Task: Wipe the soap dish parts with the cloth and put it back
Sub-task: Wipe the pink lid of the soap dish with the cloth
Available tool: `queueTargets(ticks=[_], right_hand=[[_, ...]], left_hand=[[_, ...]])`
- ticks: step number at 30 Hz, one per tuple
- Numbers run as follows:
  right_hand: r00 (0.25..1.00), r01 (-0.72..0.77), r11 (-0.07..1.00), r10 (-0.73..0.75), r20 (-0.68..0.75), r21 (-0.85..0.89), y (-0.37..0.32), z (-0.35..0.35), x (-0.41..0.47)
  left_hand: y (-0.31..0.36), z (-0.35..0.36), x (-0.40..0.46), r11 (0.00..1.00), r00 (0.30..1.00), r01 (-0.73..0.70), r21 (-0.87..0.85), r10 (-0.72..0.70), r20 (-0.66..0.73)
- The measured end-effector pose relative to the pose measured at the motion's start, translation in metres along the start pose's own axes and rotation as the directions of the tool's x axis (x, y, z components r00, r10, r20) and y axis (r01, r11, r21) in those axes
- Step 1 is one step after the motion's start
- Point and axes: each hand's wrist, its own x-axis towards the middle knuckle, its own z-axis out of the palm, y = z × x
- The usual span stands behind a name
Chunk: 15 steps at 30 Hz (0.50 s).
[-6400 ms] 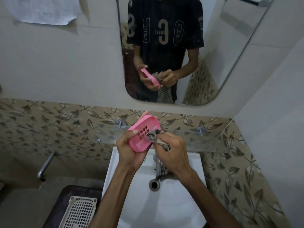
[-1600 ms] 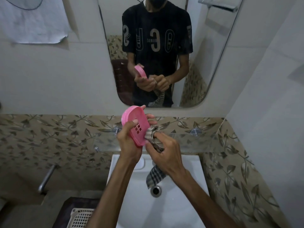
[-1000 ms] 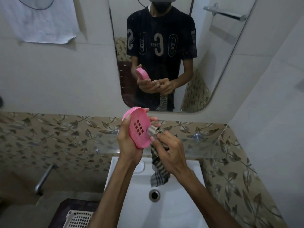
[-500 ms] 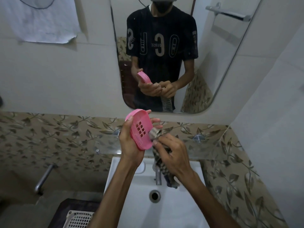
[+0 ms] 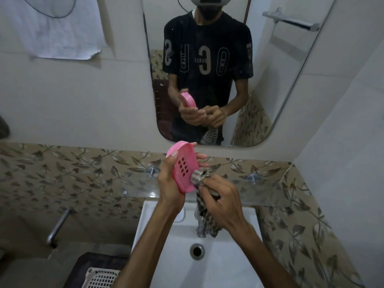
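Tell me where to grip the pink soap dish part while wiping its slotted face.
Grip the pink soap dish part by its long rim edges, from behind, as the left hand does: thumb on one edge, fingers on the other. It stands tilted on end, so that probably leaves the slotted face clear for the cloth held by the right hand.

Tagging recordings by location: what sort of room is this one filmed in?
Very likely a home bathroom: a white washbasin with a tap sits under a wall mirror, with a towel rail reflected in it.
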Motion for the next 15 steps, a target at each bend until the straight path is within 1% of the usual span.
queueTargets(ticks=[3,6,8,11,13,15], right_hand=[[0.999,0.052,0.998,-0.052,-0.001,-0.04,-0.007,-0.004,0.011],[0.997,0.079,0.993,-0.08,-0.005,-0.084,-0.007,-0.005,0.014],[0.999,0.054,0.994,-0.054,0.006,-0.09,-0.005,-0.004,0.005],[1.0,-0.013,0.999,0.014,0.027,-0.044,-0.006,-0.001,-0.009],[0.998,-0.047,0.998,0.048,0.026,-0.036,-0.006,-0.004,-0.006],[0.994,-0.097,0.995,0.097,0.05,0.002,-0.008,-0.004,-0.003]], left_hand=[[0.003,0.004,0.004,0.999,0.999,0.033,0.022,-0.033,0.016],[0.008,0.003,0.007,0.998,0.997,0.068,0.002,-0.068,0.034],[0.009,0.0,0.008,0.997,0.996,0.081,-0.02,-0.08,0.034],[0.003,-0.003,0.006,0.998,0.998,0.063,-0.003,-0.063,0.021],[-0.002,-0.001,0.002,1.0,1.0,0.02,-0.003,-0.02,0.003],[-0.006,0.004,0.0,0.999,0.999,-0.041,-0.004,0.041,0.017]])
